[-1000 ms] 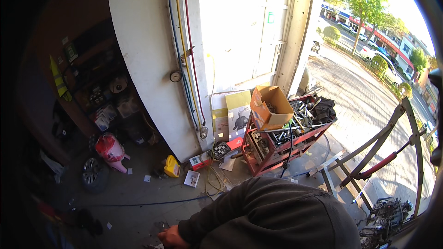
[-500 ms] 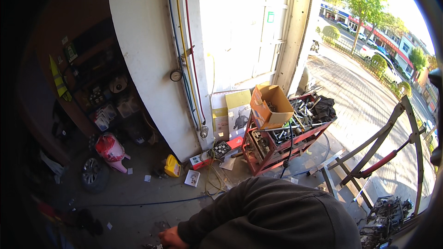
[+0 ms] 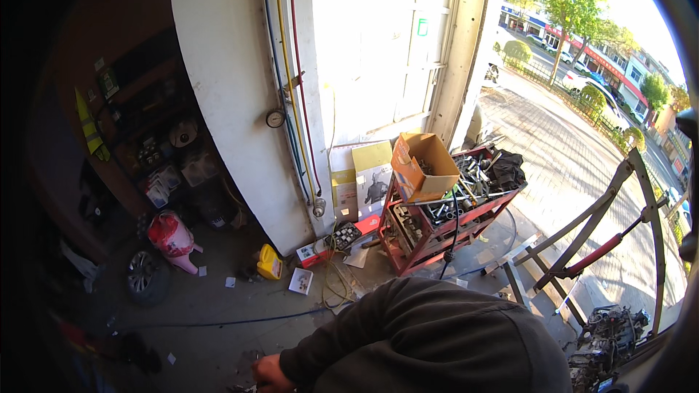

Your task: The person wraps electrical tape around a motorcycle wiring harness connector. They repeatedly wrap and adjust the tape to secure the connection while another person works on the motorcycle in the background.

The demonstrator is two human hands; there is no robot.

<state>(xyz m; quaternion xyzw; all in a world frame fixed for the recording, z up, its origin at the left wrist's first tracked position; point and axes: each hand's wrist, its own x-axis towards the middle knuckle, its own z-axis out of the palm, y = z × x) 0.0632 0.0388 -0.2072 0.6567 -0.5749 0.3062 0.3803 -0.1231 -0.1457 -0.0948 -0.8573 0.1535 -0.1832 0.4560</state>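
A dark sleeve (image 3: 437,335) fills the bottom middle; my right arm bends across it, elbow high and forearm angled down to the left. My right hand (image 3: 271,373) is at the lower edge, its back and thumb side showing and its fingers curled and partly cut off by the frame. Beside the fingers is a small shiny metallic bit (image 3: 244,388), too cropped to name. What the hand grips is not clear. My left hand is outside the picture.
A red tool cart (image 3: 437,236) heaped with tools carries an open cardboard box (image 3: 424,167). A yellow jug (image 3: 269,262), small white box (image 3: 301,281), wheel (image 3: 145,276) and blue hose (image 3: 233,322) lie on the floor. An engine hoist (image 3: 593,229) and engine (image 3: 604,346) stand right.
The view has shifted slightly, so the surroundings sit a little further left. My right hand stays low with its fingers curled, turned only slightly.
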